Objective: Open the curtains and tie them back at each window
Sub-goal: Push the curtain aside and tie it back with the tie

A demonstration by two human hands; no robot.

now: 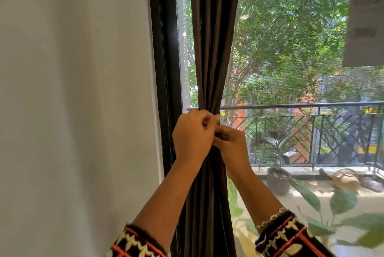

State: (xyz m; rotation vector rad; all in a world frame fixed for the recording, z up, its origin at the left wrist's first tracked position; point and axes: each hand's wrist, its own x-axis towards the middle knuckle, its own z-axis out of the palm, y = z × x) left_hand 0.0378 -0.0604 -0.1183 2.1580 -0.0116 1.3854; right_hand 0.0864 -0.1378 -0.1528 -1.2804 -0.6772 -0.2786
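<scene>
1. Far left is a pale wall (72,90), plain from top to bottom.
2. Next to it runs the black window frame (164,59), upright along the edge of the glass.
3. The dark brown curtain (214,38) hangs just right of the frame. It is drawn into a tight bunch, narrowest at railing height and spreading above and below.
4. The left hand (192,134) is at that narrow waist, its fingers curled and pinching the gathered fabric.
5. The right hand (230,142) touches the left one from the other side, its fingers also clenched on the dark cloth. I cannot tell whether a separate tie lies under the fingers.
6. Both forearms reach up from patterned sleeves (286,234) at the bottom edge.
7. Through the bare glass to the right there is a balcony railing (311,132). A dark plant pot (277,184) stands on the balcony floor, with green trees (291,28) beyond.
</scene>
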